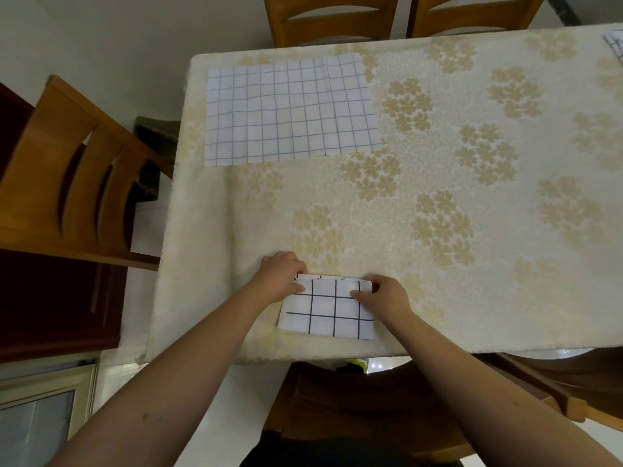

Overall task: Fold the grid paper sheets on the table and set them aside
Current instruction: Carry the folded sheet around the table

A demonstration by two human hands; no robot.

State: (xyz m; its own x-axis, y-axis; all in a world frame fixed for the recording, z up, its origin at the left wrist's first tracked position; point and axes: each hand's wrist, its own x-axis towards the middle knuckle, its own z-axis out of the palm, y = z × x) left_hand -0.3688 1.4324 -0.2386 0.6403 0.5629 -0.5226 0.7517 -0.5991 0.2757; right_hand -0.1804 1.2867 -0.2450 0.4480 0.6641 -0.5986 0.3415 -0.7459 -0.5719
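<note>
Both hands, left (281, 277) and right (382, 295), pinch the far corners of the folded white black-gridded paper (328, 313) at the surface's near edge; align edges squarely, then crease firmly.

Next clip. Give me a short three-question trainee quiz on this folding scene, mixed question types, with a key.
1. True or false: both hands are on the folded grid sheet.
2. Where does the unfolded grid sheet lie? A) far left of the table B) on a chair C) under the hands
3. Fill in: the tablecloth has a ___ pattern.

Key: 1 true: left hand and right hand hold its far edge. 2 A. 3 flower.
</note>
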